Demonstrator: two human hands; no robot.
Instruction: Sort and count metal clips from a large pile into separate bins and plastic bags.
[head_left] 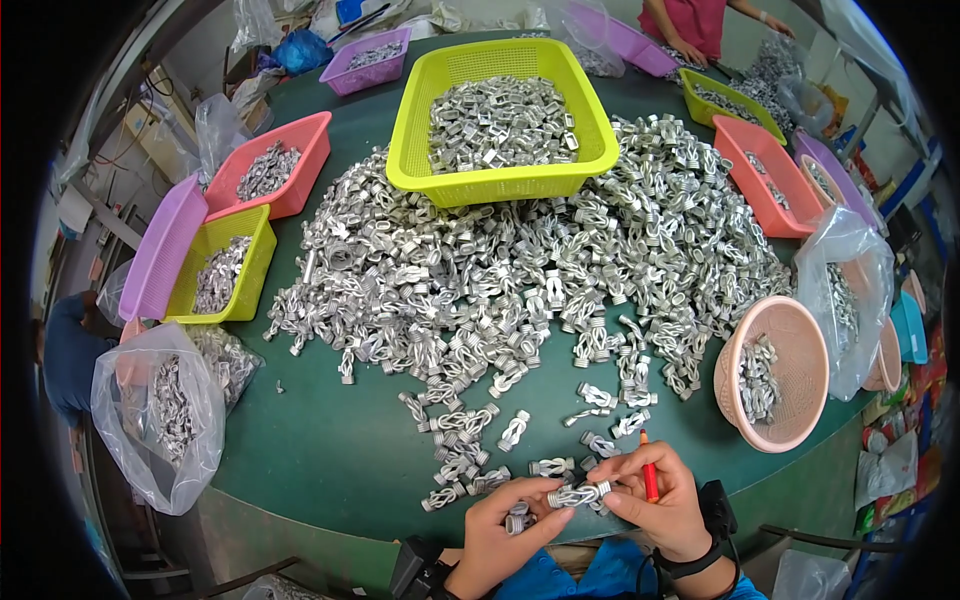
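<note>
Near the table's front edge, a silvery twisted metal part [578, 495] with ridged ends is held between my two hands. My left hand [492, 530] is closed, pinching its left end with thumb and finger; a second metal part [519, 519] sits against that palm. My right hand [662, 508] grips the right end of the same part by the fingertips. A red pen-like tool [651, 482] with an orange tip stands up between the right fingers; its lower end is hidden. Several loose metal parts [462, 440] lie just beyond my hands.
A large heap of metal parts [430, 270] covers the green table [330, 430]. On it rests a yellow-green basket [500, 185]. A peach basket [735, 400] and plastic bag [870, 300] stand right; pink [310, 150], purple baskets and a bag [205, 470] left. A person [690, 25] works opposite.
</note>
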